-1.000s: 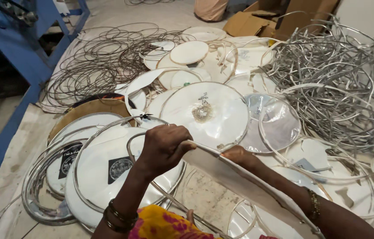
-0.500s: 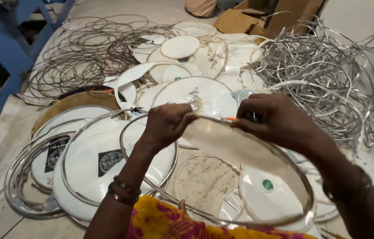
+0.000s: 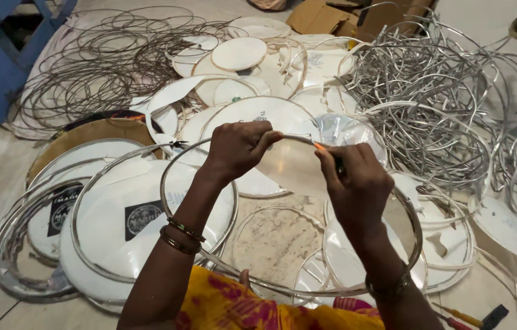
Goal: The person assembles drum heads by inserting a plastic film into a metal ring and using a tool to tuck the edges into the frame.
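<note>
Left hand (image 3: 237,146) pinches the far rim of a clear drum head (image 3: 283,214), fingers closed over its metal hoop. Head held up over the lap, tilted toward the person. Right hand (image 3: 350,177), just beside on the same rim, grips a small orange-tipped tool (image 3: 322,148), its tip touching the film.

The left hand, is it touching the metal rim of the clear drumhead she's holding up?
Touching. The head view shows the left hand with fingers curled over the far edge of the drumhead's metal rim, no gap visible.
</note>
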